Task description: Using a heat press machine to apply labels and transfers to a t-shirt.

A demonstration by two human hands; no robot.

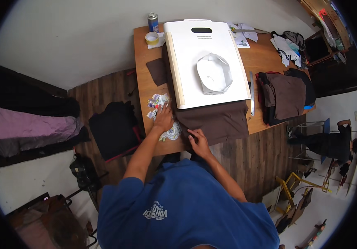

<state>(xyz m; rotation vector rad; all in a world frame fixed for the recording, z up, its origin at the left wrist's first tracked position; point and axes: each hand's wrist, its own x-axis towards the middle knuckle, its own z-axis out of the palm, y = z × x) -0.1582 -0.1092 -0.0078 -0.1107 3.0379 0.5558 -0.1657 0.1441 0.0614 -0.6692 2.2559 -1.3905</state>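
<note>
My left hand [164, 119] lies palm down over several printed cut-out designs [158, 101] at the table's near left corner; its fingers cover part of them. Another round design [171, 133] shows beside the wrist. My right hand [200, 143] holds nothing visible, its index finger extended and the others loosely curled. It is at the near edge of a dark brown cloth [212, 121]. On top of that cloth rests a white panel [184, 65] with a slot handle and pale strips along its sides. A white, open-topped bag-like piece [214, 74] sits on the panel.
Along the wooden table [256, 56] are a spray can [153, 22], a roll of tape [152, 38], a brown cloth piece [157, 71], a metal ruler [252, 93] and folded garments [286, 96]. Dark folded cloth [114, 130] is stacked at left. Another person [328, 143] stands at far right.
</note>
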